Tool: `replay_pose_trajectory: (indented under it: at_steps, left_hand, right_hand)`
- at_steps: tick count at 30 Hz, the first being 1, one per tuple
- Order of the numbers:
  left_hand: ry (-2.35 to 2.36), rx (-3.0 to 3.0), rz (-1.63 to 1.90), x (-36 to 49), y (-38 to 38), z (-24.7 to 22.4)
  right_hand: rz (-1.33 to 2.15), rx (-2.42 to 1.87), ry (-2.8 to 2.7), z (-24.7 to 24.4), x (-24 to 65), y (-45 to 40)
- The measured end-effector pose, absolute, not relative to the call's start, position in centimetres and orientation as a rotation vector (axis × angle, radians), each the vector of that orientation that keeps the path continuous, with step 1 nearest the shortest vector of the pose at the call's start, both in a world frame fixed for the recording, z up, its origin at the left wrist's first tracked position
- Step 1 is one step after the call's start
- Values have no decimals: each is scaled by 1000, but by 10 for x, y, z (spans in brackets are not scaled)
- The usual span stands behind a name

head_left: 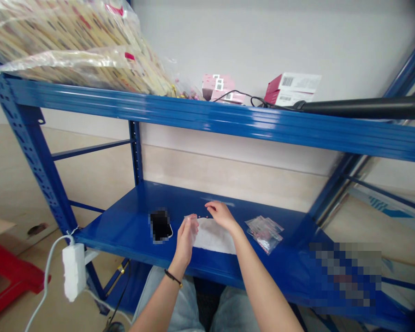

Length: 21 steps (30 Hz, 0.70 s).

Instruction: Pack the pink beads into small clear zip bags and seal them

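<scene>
My left hand (186,235) is closed on a small clear plastic bag (194,226), held upright over the left edge of a white sheet (212,236) on the blue lower shelf (124,226). Above the sheet's back right part is my right hand (220,213), its fingers pinched together; whatever they hold, if anything, is too small to make out. Tiny dark pink beads (206,216) lie near the sheet's back edge, between the two hands. To the right, a pile of clear bags (265,233) with small reddish contents rests on the shelf.
A phone (161,226) lies left of my left hand. Overhead, the upper shelf beam (193,115) carries bagged cards (72,46), pink boxes (217,85) and a black bar (363,107). A white power strip (74,272) hangs at the left post.
</scene>
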<state>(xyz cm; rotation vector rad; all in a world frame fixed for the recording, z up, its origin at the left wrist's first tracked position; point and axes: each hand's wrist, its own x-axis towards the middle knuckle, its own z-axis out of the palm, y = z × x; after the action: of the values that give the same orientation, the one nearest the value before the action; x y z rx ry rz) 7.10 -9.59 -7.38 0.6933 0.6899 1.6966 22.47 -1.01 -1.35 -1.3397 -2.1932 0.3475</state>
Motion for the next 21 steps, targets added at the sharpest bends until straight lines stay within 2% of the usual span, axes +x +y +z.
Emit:
replay_pose_trajectory:
  at_steps: [10,16,21]
  left_hand:
    - [690,618,1728,69,-95,-71]
    - [696,584,1712,69,-95,-72]
    - [704,600,1686,69,-95,-74]
  right_hand:
    - [237,-1579,-2232,-61,217,7]
    - [251,-1574,-2205,-64,214,7]
    - [333,-1418,-2193,-48,208,1]
